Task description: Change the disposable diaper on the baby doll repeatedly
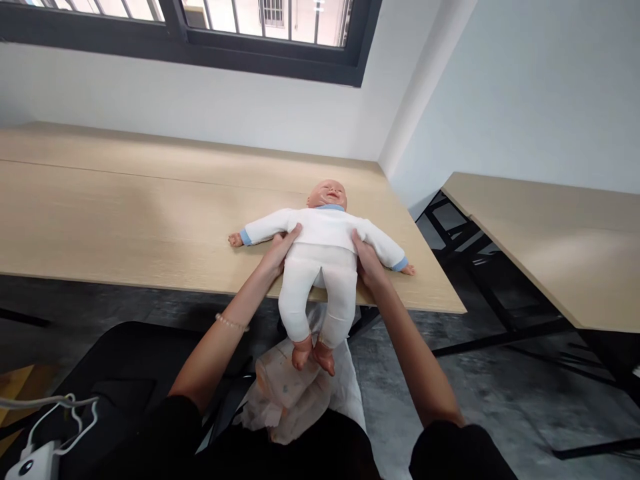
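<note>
A baby doll [323, 257] lies on its back near the front edge of a long wooden table [125, 213]. Its head points to 12 o'clock, toward the wall. Its feet point to 6 o'clock, toward the person. So the doll's long line runs straight away from the person, right down the middle between the two arms.

The doll's legs hang off the table edge, and its bare feet dangle over a crumpled diaper [285, 390] resting on the person's lap.

The left hand [279, 252] is at 9 o'clock from the doll's tummy. Its fingers are partly open and curl around the doll's side, pressing on the white shirt just under the arm. The right hand [367, 261] is at 3 o'clock and holds the other side the same way. Both hands touch the doll at the waist, and neither is nearer than the other.

The doll's arms stick out to 9 and 3 o'clock, flat on the table. A white cable [55, 408] lies at the far lower left, well apart from the hands.
</note>
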Available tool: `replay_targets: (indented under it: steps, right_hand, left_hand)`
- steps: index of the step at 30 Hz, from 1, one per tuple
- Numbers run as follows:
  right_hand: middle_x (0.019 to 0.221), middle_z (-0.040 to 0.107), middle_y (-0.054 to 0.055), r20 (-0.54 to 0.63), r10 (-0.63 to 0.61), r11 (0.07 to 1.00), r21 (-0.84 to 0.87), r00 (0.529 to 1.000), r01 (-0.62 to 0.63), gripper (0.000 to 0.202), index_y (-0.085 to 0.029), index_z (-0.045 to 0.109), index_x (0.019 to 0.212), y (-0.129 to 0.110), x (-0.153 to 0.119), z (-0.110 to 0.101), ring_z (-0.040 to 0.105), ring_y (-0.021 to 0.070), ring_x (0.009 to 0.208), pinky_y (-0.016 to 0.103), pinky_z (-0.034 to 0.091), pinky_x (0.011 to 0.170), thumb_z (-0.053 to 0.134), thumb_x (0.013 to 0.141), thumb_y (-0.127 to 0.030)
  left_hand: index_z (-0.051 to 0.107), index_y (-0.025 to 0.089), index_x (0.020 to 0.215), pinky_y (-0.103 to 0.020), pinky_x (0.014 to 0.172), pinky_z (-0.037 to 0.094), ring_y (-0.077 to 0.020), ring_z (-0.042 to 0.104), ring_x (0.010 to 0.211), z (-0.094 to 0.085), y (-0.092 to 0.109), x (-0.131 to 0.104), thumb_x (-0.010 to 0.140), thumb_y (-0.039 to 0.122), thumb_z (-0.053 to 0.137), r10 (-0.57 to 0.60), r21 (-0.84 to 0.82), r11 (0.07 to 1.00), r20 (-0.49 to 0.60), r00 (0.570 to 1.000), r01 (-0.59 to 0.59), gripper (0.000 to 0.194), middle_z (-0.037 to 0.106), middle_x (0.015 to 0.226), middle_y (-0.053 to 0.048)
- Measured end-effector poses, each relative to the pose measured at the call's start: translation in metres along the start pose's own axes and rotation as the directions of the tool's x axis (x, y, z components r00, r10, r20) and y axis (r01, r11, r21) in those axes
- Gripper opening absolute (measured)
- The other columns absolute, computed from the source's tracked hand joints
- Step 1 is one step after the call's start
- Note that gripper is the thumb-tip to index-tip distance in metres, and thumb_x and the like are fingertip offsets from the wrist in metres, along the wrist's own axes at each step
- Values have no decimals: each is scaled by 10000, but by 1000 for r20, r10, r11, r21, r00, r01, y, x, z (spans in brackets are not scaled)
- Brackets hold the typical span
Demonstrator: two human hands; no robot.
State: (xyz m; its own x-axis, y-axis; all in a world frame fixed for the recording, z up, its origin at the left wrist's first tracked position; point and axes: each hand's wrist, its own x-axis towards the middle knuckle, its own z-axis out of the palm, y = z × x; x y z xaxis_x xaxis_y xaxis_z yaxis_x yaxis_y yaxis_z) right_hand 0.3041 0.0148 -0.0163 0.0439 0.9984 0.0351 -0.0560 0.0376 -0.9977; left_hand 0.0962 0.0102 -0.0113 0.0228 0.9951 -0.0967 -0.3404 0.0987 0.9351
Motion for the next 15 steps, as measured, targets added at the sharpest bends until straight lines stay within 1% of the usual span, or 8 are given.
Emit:
replay_targets:
  steps: [1,2,3,5,8,11,15]
  right_hand:
    - [1346,656,84,-8,14,999,29,1000,-14,658,-199,672,1198,2,-7,-3,579,293,1298,455,433,1170,673,796,-720]
    - [1334,662,76,-12,31,998,47,999,-31,627,-207,670,1196,4,-14,-6,577,293,1301,457,441,1165,701,788,-682]
    - [1342,656,70,-10,47,998,52,999,-47,615,-217,662,1211,5,-21,-10,571,295,1311,464,443,1163,739,767,-636]
    - [1391,621,70,4,44,998,36,999,-44,651,-238,635,1265,5,-34,-16,552,304,1334,487,438,1161,802,713,-540]
    - [1469,553,85,45,12,999,41,999,-14,746,-255,593,1337,5,-47,-23,533,306,1350,498,423,1165,847,658,-431]
    - [1447,568,98,36,-32,999,26,999,31,798,-245,551,1405,8,-51,-23,565,290,1307,485,439,1149,840,680,-411]
    - [1320,644,116,-4,-93,986,-140,996,91,730,-210,531,1455,16,-52,-18,633,278,1166,485,476,1087,734,811,-486]
  left_hand:
    - [528,181,1254,-390,1011,507,-296,612,1198,-3,-1,-7,758,532,800,12,-1,1000,-71,997,-12,666,675,1279,-104]
    - [498,189,1255,-386,983,515,-285,617,1180,-7,-1,-15,730,502,830,17,6,1000,-114,993,-16,696,657,1287,-114]
    - [490,194,1235,-378,955,519,-274,623,1153,-11,-2,-22,698,465,859,15,25,1000,-125,992,-12,706,645,1277,-118]
    - [516,201,1167,-343,924,508,-241,623,1106,-19,0,-33,654,404,883,19,95,995,-54,998,-13,663,630,1241,-101]
    - [565,210,1067,-282,879,473,-182,608,999,-27,3,-39,650,361,863,55,198,978,80,995,-70,534,620,1128,-45]
    - [573,208,982,-243,789,429,-135,559,843,-28,2,-36,683,355,817,120,271,952,104,987,-145,412,582,993,-3]
    - [555,202,874,-225,681,356,-125,474,736,-22,-3,-33,742,347,736,226,348,905,91,970,-244,267,494,820,26]
